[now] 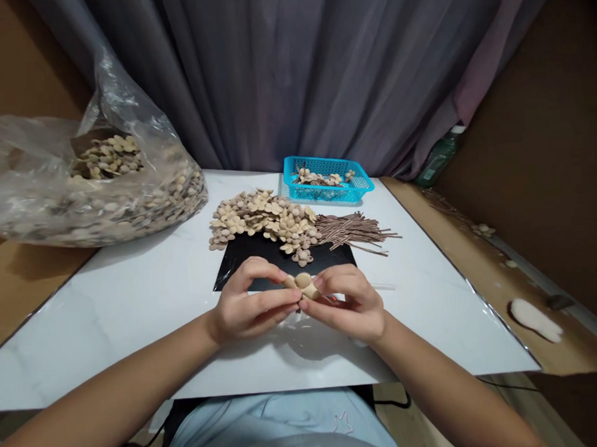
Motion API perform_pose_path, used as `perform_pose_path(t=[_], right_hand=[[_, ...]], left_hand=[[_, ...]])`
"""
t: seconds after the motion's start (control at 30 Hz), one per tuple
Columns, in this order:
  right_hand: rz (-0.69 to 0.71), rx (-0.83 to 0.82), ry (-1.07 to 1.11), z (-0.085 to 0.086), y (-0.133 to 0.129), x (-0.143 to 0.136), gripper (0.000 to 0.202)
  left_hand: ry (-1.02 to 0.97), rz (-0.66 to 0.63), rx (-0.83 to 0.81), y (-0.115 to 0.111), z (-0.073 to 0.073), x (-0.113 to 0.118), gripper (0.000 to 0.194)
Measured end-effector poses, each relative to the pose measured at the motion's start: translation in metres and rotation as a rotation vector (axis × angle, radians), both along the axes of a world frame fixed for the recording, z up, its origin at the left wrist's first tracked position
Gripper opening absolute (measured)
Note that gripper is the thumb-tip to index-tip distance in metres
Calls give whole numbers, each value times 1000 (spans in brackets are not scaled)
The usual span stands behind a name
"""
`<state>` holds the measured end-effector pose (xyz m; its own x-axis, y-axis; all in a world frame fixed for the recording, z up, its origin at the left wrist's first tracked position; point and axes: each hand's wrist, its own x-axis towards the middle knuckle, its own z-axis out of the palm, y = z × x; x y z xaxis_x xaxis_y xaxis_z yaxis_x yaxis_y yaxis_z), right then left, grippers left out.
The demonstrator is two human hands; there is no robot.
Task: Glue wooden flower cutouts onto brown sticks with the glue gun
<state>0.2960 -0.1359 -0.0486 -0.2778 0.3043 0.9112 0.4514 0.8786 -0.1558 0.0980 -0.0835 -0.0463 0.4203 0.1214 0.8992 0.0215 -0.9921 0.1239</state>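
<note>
Between my two hands is a small beige flower-shaped piece (304,284), held up over the front of the table. My left hand (255,298) pinches its left petals with thumb and fingers. On the other side, my right hand (350,302) grips the right petals, thumb below and index finger on top. Something small and orange shows by the right fingers, too covered to name. Just beyond the hands lies a black sheet (250,256), with a heap of beige and greyish flower pieces (263,215) on its far part. Brown stems (353,230) lie bunched to the heap's right.
A clear plastic bag (142,205) full of flower pieces stands at the back left. A blue basket (329,194) holding stems and flowers sits at the back. A green bottle (438,156) and a white object (536,319) are off to the right.
</note>
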Motion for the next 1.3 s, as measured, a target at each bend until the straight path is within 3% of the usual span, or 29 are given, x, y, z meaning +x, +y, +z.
perform_pose_path(t=[0.1,0.23,0.3,0.4,0.5,0.6,0.7,0.83,1.0,1.13,1.23,1.3], right_hand=[[-35,55,-39,0,0,1,26],[-24,-148,100,-2,-1,-4,21],[12,-248,140,-1,0,-7,18],[-2,-272,66,10,-1,-2,12],[-144,-391,-131,30,-13,16,9],[-434,-870,-416,38,-32,40,34],[-701,-1116,-584,24,-47,51,49],[-750,-1161,-560,0,-50,43,46],[-640,-1155,-327,-12,-37,44,42],[-572,-930,228,-19,-34,58,31],[-253,-749,566,-25,-42,63,23],[-53,-746,565,-30,-48,63,17]], left_hand=[[-54,-76,-193,-2,-1,3,14],[-98,-282,-584,-6,-4,9,25],[-126,-296,-722,-7,-6,11,26],[-182,-234,-848,-7,-6,13,21],[-256,-180,-827,-4,-3,13,13],[-280,-136,-751,0,-1,12,10],[-257,-109,-705,3,0,11,11],[-207,-85,-600,8,-1,7,15],[-158,-2,-397,17,3,-1,25],[-130,37,-306,19,8,-3,26],[-103,49,-246,17,10,-2,27],[-89,56,-231,17,11,-2,27]])
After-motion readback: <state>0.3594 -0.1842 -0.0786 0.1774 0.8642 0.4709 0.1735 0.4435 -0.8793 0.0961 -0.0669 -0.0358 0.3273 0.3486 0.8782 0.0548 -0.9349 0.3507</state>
